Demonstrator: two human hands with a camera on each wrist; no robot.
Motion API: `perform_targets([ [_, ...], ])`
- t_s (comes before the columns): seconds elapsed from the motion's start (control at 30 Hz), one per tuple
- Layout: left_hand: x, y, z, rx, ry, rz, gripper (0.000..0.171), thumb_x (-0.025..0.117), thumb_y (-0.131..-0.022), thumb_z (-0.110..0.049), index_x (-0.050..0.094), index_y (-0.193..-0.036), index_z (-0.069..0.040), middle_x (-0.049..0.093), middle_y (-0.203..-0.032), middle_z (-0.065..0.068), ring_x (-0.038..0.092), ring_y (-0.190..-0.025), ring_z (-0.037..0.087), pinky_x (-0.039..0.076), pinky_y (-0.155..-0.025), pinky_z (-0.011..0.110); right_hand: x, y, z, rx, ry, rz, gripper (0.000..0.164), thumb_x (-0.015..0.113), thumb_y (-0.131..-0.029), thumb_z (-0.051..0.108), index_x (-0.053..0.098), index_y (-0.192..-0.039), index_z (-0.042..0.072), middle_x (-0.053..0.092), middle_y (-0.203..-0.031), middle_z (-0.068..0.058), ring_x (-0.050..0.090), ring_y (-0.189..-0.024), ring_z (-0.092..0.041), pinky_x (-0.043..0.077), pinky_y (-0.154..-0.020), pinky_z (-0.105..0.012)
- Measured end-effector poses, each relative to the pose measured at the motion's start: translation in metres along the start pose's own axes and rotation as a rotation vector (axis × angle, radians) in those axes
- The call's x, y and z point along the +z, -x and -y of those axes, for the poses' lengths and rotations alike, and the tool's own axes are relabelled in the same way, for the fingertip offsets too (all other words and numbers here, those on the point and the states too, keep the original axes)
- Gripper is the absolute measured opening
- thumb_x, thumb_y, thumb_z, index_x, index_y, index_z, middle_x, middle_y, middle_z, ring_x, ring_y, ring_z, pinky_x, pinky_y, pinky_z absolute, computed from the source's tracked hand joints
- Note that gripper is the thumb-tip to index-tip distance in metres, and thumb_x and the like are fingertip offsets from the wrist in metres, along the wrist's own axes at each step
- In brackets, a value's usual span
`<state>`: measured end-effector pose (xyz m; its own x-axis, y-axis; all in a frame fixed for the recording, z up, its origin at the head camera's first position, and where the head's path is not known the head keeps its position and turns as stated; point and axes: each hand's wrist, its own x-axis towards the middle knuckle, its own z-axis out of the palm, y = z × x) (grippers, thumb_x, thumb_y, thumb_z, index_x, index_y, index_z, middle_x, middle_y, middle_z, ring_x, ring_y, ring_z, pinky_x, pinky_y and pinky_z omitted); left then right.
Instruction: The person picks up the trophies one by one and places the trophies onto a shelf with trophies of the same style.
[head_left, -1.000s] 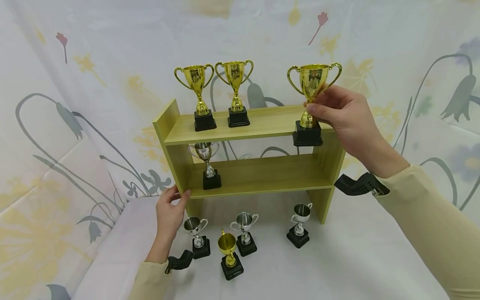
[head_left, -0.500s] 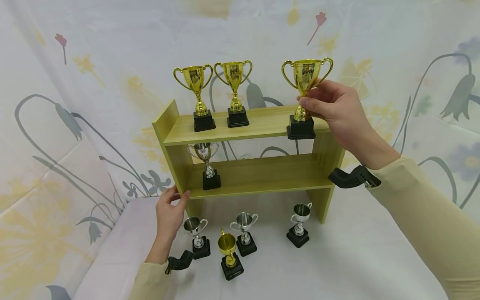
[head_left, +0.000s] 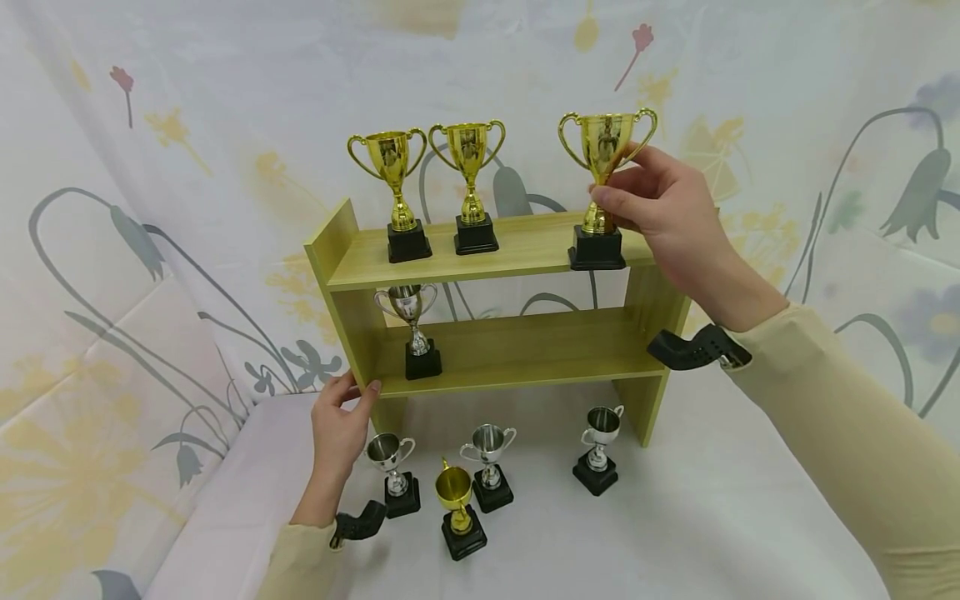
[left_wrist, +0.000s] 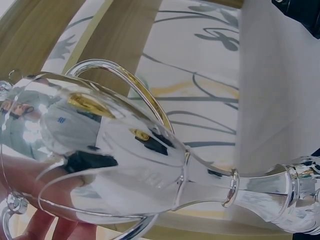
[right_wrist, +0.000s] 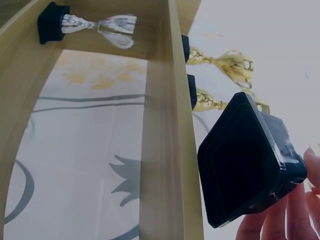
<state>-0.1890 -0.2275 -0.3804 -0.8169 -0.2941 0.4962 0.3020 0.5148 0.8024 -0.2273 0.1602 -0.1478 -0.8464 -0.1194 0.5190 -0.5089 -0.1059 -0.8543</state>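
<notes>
My right hand [head_left: 667, 208] pinches a gold trophy cup [head_left: 602, 137] by its stem, upright at the right part of the top board. In the right wrist view the underside of its black base [right_wrist: 240, 165] shows beside the board's front edge. With thumb and fingers, my left hand [head_left: 341, 429] grips the left side panel of the wooden shelf [head_left: 517, 346] low down. A silver trophy [left_wrist: 110, 140] fills much of the left wrist view. Two gold trophies, one outer [head_left: 390, 157] and one inner [head_left: 468, 150], stand on the top board's left half.
On the middle board, a silver trophy [head_left: 411, 308] stands at the left. Below, on the white cloth, are a left silver trophy [head_left: 402, 492], a central silver trophy [head_left: 491, 487], a right silver trophy [head_left: 597, 471] and a gold trophy [head_left: 455, 487]. Floral fabric [head_left: 225, 167] hangs behind.
My right hand has carried the gold trophy left and slightly up, from lower before the top board's front edge to about board level. The left hand and the other trophies have stayed put.
</notes>
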Motion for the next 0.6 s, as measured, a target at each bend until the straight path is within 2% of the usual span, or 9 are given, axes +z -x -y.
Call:
perform_targets([
  [0.23, 0.001, 0.0, -0.001, -0.005, 0.011, 0.004, 0.036, 0.07, -0.092, -0.011, 0.067, -0.127, 0.0, 0.063, -0.107, 0.014, 0.062, -0.098, 0.03, 0.048, -0.065, 0.016, 0.003, -0.006, -0.001, 0.019, -0.05, -0.019, 0.04, 0.076, -0.087, 0.004, 0.06, -0.124, 0.008, 0.069, -0.091, -0.006, 0.064, -0.084, -0.019, 0.053, -0.079, -0.025],
  [0.6, 0.001, -0.001, -0.001, -0.002, 0.014, -0.006, 0.035, 0.07, -0.091, -0.009, 0.068, -0.124, 0.0, 0.063, -0.104, 0.014, 0.064, -0.097, 0.031, 0.046, -0.063, 0.013, 0.011, -0.014, -0.004, 0.038, -0.006, -0.052, 0.04, 0.074, -0.088, 0.003, 0.06, -0.125, 0.008, 0.067, -0.098, -0.008, 0.064, -0.089, -0.02, 0.053, -0.078, -0.024],
])
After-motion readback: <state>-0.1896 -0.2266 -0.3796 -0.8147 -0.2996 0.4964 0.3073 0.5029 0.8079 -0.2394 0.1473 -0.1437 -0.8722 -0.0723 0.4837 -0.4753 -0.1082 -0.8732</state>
